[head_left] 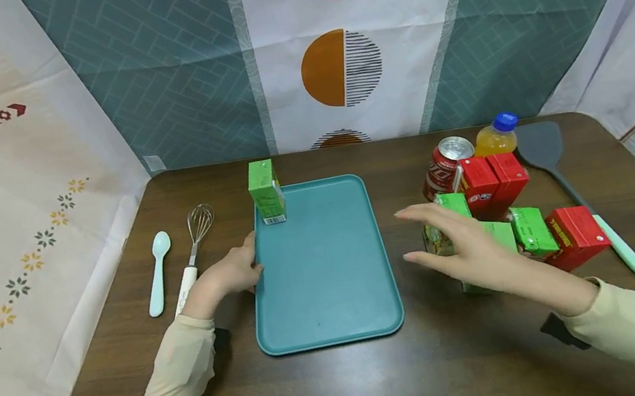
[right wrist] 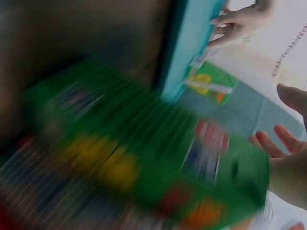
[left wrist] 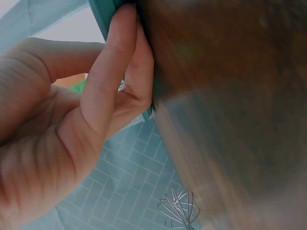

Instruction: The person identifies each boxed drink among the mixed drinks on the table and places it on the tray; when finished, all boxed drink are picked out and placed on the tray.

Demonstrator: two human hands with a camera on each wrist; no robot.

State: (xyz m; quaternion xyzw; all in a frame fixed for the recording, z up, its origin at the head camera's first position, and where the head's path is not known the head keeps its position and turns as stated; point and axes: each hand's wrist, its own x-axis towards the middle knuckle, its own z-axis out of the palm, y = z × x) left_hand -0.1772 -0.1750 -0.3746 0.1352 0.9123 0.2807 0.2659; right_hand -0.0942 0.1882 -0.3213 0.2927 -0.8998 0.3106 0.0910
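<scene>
My left hand (head_left: 230, 274) is at the left edge of a teal tray (head_left: 322, 266); in the left wrist view its bent fingers (left wrist: 108, 81) grip the rim. A green drink carton (head_left: 265, 192) stands upright in the tray's far left corner. To the right of the tray, my right hand (head_left: 476, 252) is spread over a group of green drink cartons (head_left: 533, 229), thumb and fingers apart with nothing between them. In the right wrist view a blurred green carton (right wrist: 144, 143) fills the foreground, beside the open fingers.
Red boxes (head_left: 576, 237), a red soda can (head_left: 444, 167) and an orange drink bottle (head_left: 495, 141) stand around the cartons. A spatula (head_left: 540, 145) lies at the far right. Left of the tray are a whisk (head_left: 197, 238) and a pale blue spoon (head_left: 158, 275).
</scene>
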